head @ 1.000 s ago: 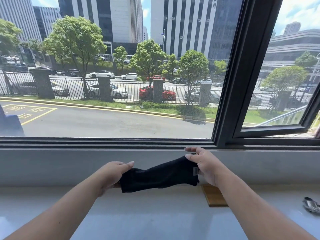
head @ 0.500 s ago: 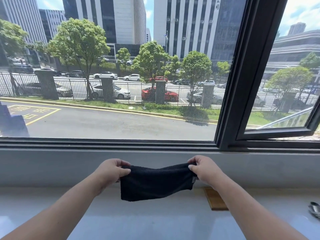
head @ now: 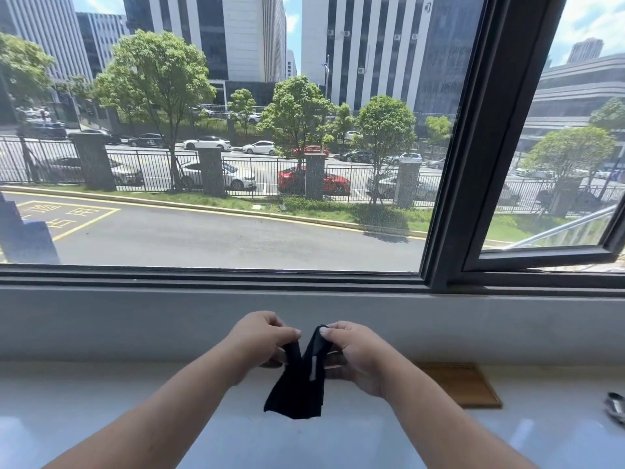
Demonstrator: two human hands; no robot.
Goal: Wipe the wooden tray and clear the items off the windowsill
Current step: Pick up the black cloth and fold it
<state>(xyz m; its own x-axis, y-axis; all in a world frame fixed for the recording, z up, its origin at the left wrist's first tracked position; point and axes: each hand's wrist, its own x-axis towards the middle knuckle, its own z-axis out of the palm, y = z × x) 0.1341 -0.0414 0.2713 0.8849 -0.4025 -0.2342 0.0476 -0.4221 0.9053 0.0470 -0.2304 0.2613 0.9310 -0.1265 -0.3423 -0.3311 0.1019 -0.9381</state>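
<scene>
A black cloth (head: pixel 297 389) hangs folded in half above the white windowsill (head: pixel 135 401). My left hand (head: pixel 258 340) pinches its left top corner and my right hand (head: pixel 355 353) pinches the right top corner, the two hands close together. The flat wooden tray (head: pixel 466 385) lies on the sill just right of my right forearm, which hides its left part.
A small shiny metal object (head: pixel 615 407) lies at the sill's far right edge. Behind the sill rise a grey ledge and the black window frame (head: pixel 466 164), with an opened sash (head: pixel 541 255) at the right.
My hands have come together, folding the stretched-out cloth in half so it hangs down between them.
</scene>
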